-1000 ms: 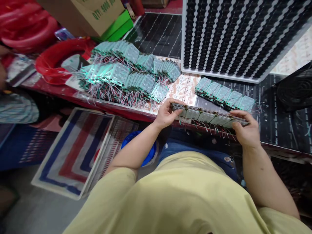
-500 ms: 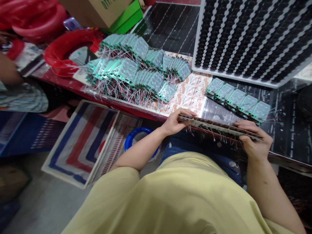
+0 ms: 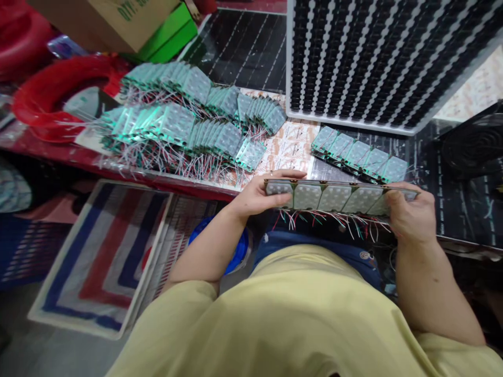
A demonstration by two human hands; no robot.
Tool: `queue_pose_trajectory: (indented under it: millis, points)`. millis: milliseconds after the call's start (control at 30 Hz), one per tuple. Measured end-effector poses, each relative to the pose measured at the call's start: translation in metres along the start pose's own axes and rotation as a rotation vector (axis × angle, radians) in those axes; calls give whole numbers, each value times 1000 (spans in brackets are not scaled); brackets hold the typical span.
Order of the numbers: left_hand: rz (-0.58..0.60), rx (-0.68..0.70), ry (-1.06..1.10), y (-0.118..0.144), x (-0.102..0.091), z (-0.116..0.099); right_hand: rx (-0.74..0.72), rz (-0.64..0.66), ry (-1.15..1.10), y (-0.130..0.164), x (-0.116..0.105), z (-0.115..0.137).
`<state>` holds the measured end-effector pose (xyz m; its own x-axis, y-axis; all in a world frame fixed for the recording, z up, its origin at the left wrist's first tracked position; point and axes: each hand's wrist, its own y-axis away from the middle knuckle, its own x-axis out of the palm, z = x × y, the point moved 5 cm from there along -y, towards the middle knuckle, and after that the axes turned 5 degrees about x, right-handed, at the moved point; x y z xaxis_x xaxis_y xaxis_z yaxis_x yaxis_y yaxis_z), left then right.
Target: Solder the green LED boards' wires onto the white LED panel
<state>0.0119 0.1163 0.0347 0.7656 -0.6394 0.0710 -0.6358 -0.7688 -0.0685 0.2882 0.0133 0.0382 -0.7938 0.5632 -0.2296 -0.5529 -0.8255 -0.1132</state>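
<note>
Held level at the near edge of the red workbench [image 3: 129, 170], in front of the yellow shirt [image 3: 298, 314]: a strip of joined LED module boards [image 3: 338, 197], pale faces turned up toward the camera, thin red, green and white wires [image 3: 334, 220] dangling below. Left hand [image 3: 257, 195] closed on the strip's left end, fingers curled over the top edge and thumb against the face. Right hand [image 3: 408, 212] closed on the right end, fingers wrapped round the last board. Just beyond on the bench, a short overlapped row of loose boards [image 3: 359, 157], apart from the strip. Farther left, several fanned piles of the same boards [image 3: 188, 123] with tangled wires. Behind, a large white-framed black panel with rows of small white dots [image 3: 377, 57], a coil of red cable [image 3: 51, 89], a cardboard box [image 3: 106, 18] on a green one [image 3: 168, 36]. Down on the floor to the left, a striped red, white and blue sheet [image 3: 98, 256] and a blue round lid [image 3: 236, 251].
</note>
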Motion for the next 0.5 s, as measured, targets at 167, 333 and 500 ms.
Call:
queue_pose_trajectory:
  millis: [167,333,500]
  points:
    - [-175,-155,309,20,12,13,54,31,48,-2,7,14]
    - [-460,-173,261,37,13,18,156,252,62,0,18,7]
    - [-581,-191,233,56,22,18,3,137,228,8,14,17]
